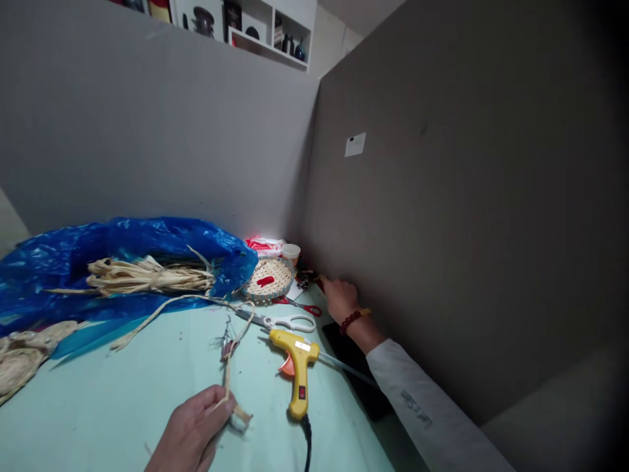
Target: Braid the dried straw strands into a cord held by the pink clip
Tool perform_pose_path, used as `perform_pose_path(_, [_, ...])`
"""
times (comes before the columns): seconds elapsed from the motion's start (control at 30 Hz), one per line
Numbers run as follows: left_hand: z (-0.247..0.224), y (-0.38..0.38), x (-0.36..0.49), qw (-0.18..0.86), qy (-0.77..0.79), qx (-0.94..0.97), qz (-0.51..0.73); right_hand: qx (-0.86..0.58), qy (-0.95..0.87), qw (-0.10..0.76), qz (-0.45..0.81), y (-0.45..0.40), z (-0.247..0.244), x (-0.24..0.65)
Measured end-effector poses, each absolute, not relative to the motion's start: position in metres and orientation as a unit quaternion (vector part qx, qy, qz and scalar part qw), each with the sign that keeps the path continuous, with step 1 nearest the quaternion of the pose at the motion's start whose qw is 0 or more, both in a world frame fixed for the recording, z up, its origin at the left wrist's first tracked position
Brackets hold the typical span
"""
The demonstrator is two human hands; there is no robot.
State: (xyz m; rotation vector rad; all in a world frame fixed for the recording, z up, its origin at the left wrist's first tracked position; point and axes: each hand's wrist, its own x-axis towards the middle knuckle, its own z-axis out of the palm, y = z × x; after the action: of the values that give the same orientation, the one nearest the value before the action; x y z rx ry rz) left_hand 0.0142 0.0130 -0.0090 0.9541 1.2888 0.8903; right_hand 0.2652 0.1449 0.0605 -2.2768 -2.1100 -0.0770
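My left hand is closed in a pinch on a pale braided raffia cord, whose short end pokes out past the fingertips. From there the cord runs up the table and curves away to the left. Beside it lies a small dark reddish piece with thin wires. At the back right corner, my right hand has its fingers curled near a cluster of small dark objects. What those fingers hold is hidden, though a bit of dark red shows by them. Both hands stay far apart.
A yellow glue gun lies mid-table, near white-handled scissors and red-handled scissors. Behind are a woven basket and a cup. A raffia bundle rests on blue plastic. Grey partitions enclose the table.
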Motion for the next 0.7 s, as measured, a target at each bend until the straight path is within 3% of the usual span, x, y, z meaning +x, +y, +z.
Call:
perform_pose_path(0.13, [-0.009,0.014,0.015,0.615,0.545,0.402,0.403,-0.688,-0.712,0.136,0.026,0.119,0.085,0.259])
perform_pose_path(0.23, [-0.01,0.015,0.015,0.623,0.528,0.401,0.416,-0.594,-0.772,0.174,0.146,0.09,0.089,0.24])
perform_pose_path(0.4, [-0.011,0.013,0.011,0.643,0.5,0.414,0.405,-0.384,-0.677,0.239,0.58,0.061,0.063,0.204])
perform_pose_path(0.5, [-0.008,0.012,0.01,0.652,0.505,0.399,0.4,-0.367,-0.654,0.204,0.63,0.058,0.045,0.194])
perform_pose_path(0.7, [0.001,0.009,0.012,0.667,0.503,0.37,0.407,-0.378,-0.677,0.192,0.602,0.054,0.026,0.191])
